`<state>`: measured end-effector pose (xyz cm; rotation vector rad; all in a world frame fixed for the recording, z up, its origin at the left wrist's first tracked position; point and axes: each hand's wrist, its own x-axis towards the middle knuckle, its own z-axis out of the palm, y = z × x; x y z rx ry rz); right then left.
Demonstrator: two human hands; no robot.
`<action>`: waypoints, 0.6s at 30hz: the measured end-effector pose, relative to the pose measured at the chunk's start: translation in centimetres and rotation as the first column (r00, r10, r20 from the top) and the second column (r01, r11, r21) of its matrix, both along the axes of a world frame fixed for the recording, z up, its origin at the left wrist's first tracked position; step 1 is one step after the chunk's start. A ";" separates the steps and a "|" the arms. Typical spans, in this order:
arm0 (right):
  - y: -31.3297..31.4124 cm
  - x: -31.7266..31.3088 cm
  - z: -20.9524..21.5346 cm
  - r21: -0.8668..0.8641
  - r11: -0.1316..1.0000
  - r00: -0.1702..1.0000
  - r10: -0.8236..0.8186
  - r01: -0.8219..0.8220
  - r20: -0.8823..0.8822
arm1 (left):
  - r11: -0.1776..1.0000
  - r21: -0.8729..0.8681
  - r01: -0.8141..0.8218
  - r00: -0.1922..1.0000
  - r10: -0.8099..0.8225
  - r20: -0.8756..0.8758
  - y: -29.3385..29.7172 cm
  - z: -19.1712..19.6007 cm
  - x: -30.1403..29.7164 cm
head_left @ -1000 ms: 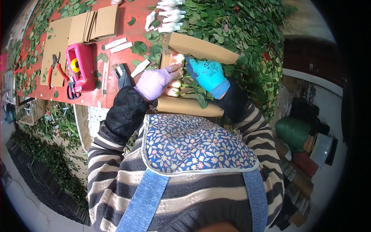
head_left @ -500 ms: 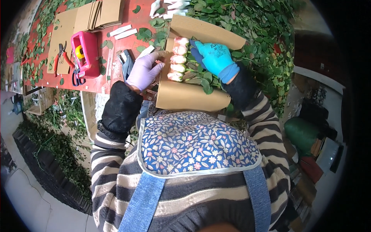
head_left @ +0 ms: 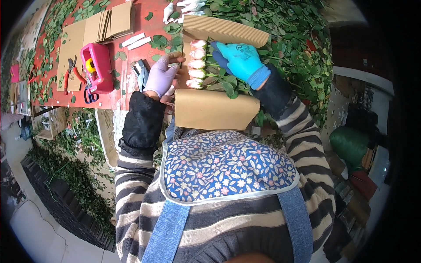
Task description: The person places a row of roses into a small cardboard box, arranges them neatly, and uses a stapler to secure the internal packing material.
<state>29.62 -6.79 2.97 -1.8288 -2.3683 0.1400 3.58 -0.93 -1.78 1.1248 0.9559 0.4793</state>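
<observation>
Soft, even daylight lit the scene brightly, shadows faint. Fisheye bending grew toward the rim (black vignette from twelve to six o'clock); focus stayed sharp.

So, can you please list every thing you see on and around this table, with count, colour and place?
Rose buds: about five, pale pink, in a row on the cardboard sheet.
Cardboard sheet: one, brown, corrugated, under the roses at the table edge.
Stapler: one, metal grey, left of the left hand.
Tape dispenser: one, pink with a yellow roll, on the red table.
Pliers: one, red handles, left of the dispenser.
Cardboard stack: several flat brown pieces, far left.
Leaves: many, green, heaped at the right.
Left hand: lilac glove, at the buds.
Right hand: blue glove, on the stems.
</observation>
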 end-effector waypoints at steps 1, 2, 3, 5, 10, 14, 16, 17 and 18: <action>-0.4 -0.1 0.6 0.000 1.000 1.000 -0.002 0.002 -0.001 | 1.000 0.000 0.002 1.000 -0.002 -0.001 0.1 0.2 -0.3; -0.8 -0.3 1.3 0.055 0.998 0.998 0.039 -0.037 -0.040 | 0.998 0.060 -0.006 0.999 0.008 -0.035 0.1 0.3 -0.6; -1.3 -0.5 1.9 0.112 0.991 0.994 0.082 -0.073 -0.077 | 0.993 0.120 -0.011 0.997 0.019 -0.069 0.2 0.5 -1.1; -2.5 -1.0 2.0 -0.041 0.988 0.987 0.146 -0.149 -0.065 | 0.973 0.231 0.007 0.993 0.022 -0.120 0.2 0.6 -1.9; -2.6 -1.9 2.5 -0.387 0.909 0.987 0.159 -0.157 -0.027 | 0.959 0.276 0.061 0.980 -0.005 -0.199 -0.2 2.5 -2.4; -2.6 -1.7 0.3 -0.280 0.938 0.976 0.217 -0.205 0.012 | 0.915 0.353 0.197 0.935 -0.067 -0.348 0.1 2.9 -1.8; -2.2 -1.7 0.2 -0.328 0.925 0.980 0.199 -0.190 -0.007 | 0.881 0.398 0.254 0.935 -0.118 -0.335 0.4 2.3 -1.3; -2.0 -1.7 0.2 -0.369 0.910 0.981 0.191 -0.187 -0.028 | 0.881 0.392 0.263 0.933 -0.129 -0.336 0.6 2.1 -1.0; -1.9 -1.5 0.1 -0.374 0.910 0.983 0.179 -0.178 -0.031 | 0.790 0.521 0.323 0.931 -0.166 -0.325 0.7 2.1 -0.4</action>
